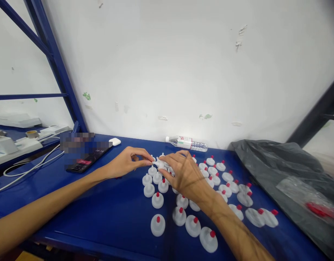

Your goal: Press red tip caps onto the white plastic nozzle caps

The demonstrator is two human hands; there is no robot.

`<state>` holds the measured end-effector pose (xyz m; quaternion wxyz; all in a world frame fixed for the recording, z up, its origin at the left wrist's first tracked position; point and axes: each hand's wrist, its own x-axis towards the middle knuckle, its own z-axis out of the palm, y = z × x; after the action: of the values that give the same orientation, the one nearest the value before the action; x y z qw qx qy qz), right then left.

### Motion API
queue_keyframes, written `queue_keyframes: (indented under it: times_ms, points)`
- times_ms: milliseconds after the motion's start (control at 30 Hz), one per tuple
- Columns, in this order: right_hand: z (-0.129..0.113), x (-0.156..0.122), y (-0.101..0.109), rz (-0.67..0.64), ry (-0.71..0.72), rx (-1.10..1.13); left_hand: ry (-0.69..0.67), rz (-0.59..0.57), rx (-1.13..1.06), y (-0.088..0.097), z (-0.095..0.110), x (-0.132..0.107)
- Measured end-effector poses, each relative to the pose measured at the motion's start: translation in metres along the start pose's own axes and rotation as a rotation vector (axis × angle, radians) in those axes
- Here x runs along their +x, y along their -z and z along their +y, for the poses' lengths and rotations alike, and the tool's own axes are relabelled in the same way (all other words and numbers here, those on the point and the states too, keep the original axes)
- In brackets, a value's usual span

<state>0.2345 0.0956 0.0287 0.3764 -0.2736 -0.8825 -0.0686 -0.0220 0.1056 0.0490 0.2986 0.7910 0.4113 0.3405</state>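
Observation:
Above the blue table, both hands meet at one white plastic nozzle cap [160, 164]. My right hand [184, 174] grips its round body between thumb and fingers, with the spout pointing left. At the spout's tip, my left hand [129, 161] pinches with thumb and forefinger; any small piece between those fingertips is hidden. Below the hands stand several white nozzle caps without red tips [147, 179]. Many others carry red tips, such as a near red-tipped cap [157, 224] and a far-right red-tipped cap [269, 218]. My right hand and forearm cover some of them.
A clear plastic bottle [187, 143] lies along the wall. At left are a black phone [89, 159], a white earphone case [115, 141] and white cables [33, 168]. On the right, a dark plastic sheet [281, 170] bears a clear bag with red pieces [320, 209].

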Motion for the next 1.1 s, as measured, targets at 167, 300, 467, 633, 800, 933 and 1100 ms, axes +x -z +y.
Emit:
queue_keyframes:
  times_ms: [167,300,467,633,800,933,1100]
  points:
    - [0.001,-0.001,-0.001,0.011,0.044,0.027,0.023,0.028,-0.141,-0.003,-0.002,-0.001]
    - [0.003,-0.002,0.000,0.039,0.069,0.059,0.048,0.027,-0.261,-0.008,-0.006,0.000]
    - [-0.001,0.001,0.003,0.097,0.085,0.108,0.051,-0.076,-0.422,-0.009,-0.001,-0.002]
    - [-0.008,0.003,0.005,0.103,0.088,0.133,0.076,-0.199,-0.552,-0.010,0.008,-0.007]
    - [-0.008,0.003,0.006,0.124,0.062,0.142,0.117,-0.229,-0.653,-0.011,0.002,-0.008]
    - [-0.008,0.004,0.005,0.136,0.047,0.148,0.137,-0.232,-0.719,-0.009,0.001,-0.008]
    - [-0.009,0.004,0.004,0.131,0.067,0.156,0.149,-0.218,-0.775,-0.012,0.011,-0.009]
